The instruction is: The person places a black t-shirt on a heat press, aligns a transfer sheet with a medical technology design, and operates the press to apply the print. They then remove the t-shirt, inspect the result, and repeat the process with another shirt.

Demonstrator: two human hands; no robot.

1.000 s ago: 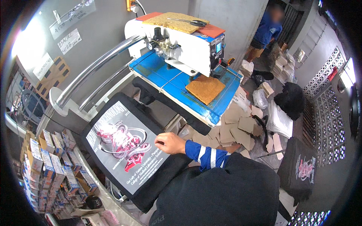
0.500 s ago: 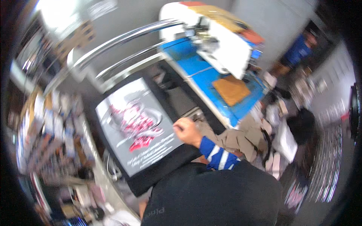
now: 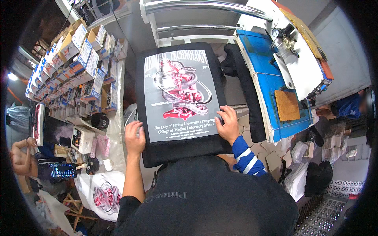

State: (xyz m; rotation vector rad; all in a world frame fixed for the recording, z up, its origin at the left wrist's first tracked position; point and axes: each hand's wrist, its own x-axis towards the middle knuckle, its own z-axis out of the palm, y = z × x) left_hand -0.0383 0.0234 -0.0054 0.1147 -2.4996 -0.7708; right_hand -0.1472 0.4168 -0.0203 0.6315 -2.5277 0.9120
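At the black cloth's (image 3: 177,148) lower left edge, the left hand (image 3: 135,138) has bent fingers; whether they pinch the fabric, I cannot tell. At the cloth's right edge, the right hand (image 3: 228,126) rests with thumb and fingers spread. On the cloth, between both hands, lies a grey printed sheet (image 3: 157,116). Right of the cloth is a blue plate (image 3: 267,116); left, stacked boxes (image 3: 80,59).
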